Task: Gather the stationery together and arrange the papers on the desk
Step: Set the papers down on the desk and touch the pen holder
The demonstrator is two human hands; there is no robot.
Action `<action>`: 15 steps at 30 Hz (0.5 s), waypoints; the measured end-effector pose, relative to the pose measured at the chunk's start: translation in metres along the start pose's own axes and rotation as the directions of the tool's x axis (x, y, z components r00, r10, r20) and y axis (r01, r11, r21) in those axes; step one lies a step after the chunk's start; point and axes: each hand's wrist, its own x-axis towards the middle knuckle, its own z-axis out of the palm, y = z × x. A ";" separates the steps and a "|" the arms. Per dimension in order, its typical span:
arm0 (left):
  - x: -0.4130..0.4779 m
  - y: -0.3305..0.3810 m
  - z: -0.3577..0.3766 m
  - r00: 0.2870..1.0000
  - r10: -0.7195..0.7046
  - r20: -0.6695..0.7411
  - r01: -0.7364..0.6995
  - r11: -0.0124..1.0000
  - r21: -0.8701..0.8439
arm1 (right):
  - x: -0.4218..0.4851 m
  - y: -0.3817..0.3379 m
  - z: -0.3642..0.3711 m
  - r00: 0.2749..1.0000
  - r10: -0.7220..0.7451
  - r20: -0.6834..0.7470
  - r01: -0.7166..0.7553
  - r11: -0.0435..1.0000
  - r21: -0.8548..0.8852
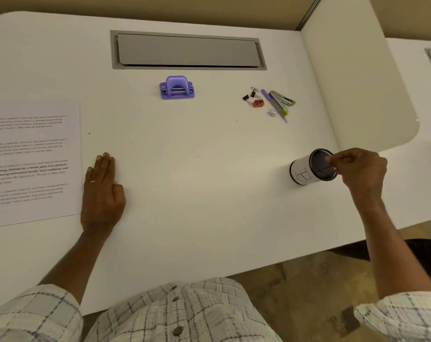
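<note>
while the right hand (pixel 360 169) pinches the far rim of the cup (pixel 313 167) with thumb and fingertips, its fingers narrow and closed on the mesh wall, the cup stands near the desk's right side, well apart from the stationery it is probably meant to take. that stationery lies in a loose cluster farther back: two binder clips (pixel 249 95), a red sharpener (pixel 258 103), a few paper clips (pixel 271 112), a purple pen (pixel 273 104) and a green stapler (pixel 282 100), some touching or overlapping. a purple punch (pixel 177 87) sits alone near the middle, just in front of the grey cable hatch (pixel 188 50). the papers (pixel 31 164) lie at the left edge, running out of view, and the left hand (pixel 102 193) rests flat and wide on the bare desk (pixel 197 181) just beside their right edge, holding nothing. a rim pinch on a tall light cup is a weak hold; dragging it that way could tip it, and it seems to lean already. paper clips are thin and flat, so they may skid or scatter when picked at. the divider (pixel 357 82) stands close on the right and the desk's front edge runs near the cup, so room is tight there, whereas the wide middle is open for moving the cup toward the cluster.
</note>
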 end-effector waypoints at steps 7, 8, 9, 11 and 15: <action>0.001 0.001 0.000 1.000 0.003 -0.009 -0.003 1.000 -0.010 | 0.001 0.004 0.003 0.997 -0.047 0.063 0.051 0.997 -0.058; 0.001 0.001 0.000 1.000 0.005 -0.012 -0.005 1.000 -0.011 | 0.002 0.002 0.003 0.998 -0.041 0.044 0.043 0.998 -0.044; 0.001 0.001 0.001 1.000 0.008 -0.016 -0.009 1.000 -0.011 | 0.001 0.001 0.003 0.999 -0.035 0.019 0.035 0.999 -0.027; 0.001 0.000 0.002 1.000 0.011 -0.020 -0.012 1.000 -0.007 | -0.002 -0.001 0.004 0.999 -0.033 -0.029 0.033 0.999 -0.020; 0.001 -0.001 0.002 1.000 0.003 -0.013 -0.003 1.000 -0.008 | -0.005 -0.005 0.010 0.991 -0.129 0.019 0.129 0.991 -0.018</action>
